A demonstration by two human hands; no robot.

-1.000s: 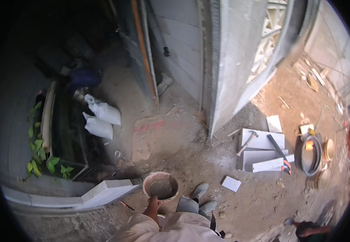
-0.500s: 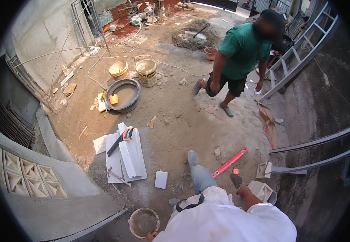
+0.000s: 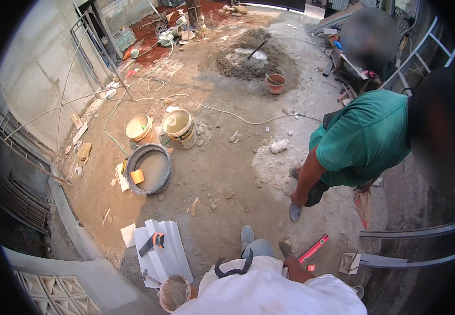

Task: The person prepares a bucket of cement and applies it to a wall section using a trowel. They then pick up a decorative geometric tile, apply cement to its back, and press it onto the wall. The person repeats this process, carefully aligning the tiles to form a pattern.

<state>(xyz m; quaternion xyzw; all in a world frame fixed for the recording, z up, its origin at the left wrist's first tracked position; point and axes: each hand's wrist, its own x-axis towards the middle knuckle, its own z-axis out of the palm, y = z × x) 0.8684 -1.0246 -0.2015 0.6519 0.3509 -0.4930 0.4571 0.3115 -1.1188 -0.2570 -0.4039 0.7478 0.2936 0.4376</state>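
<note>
My right hand [image 3: 293,268] grips a trowel [image 3: 286,248], its dark blade pointing forward beside my knee. Low in the picture, my left hand [image 3: 193,292], mostly hidden by my white shirt, is closed at the rim of a mortar-smeared bucket [image 3: 174,292]. Just beyond the trowel lies a red spirit level [image 3: 314,248], with a small red tape measure [image 3: 311,268] near it. White rectangular blocks [image 3: 171,247] are on the ground ahead to the left. Across them rests a handsaw [image 3: 151,243] with an orange and black handle; a hammer [image 3: 150,277] lies at their near left edge.
A co-worker in a green shirt [image 3: 364,126] stands close on my right. Ahead left are a black tub [image 3: 168,178] of murky water and two pails [image 3: 180,131]. A hose [image 3: 212,107] crosses the ground toward a mortar heap [image 3: 238,65]. Metal rails [image 3: 416,231] lie right.
The co-worker has come nearer on the right. My right hand with the trowel has moved left, closer to my body. My view has shifted, and a separate white block is now out of sight.
</note>
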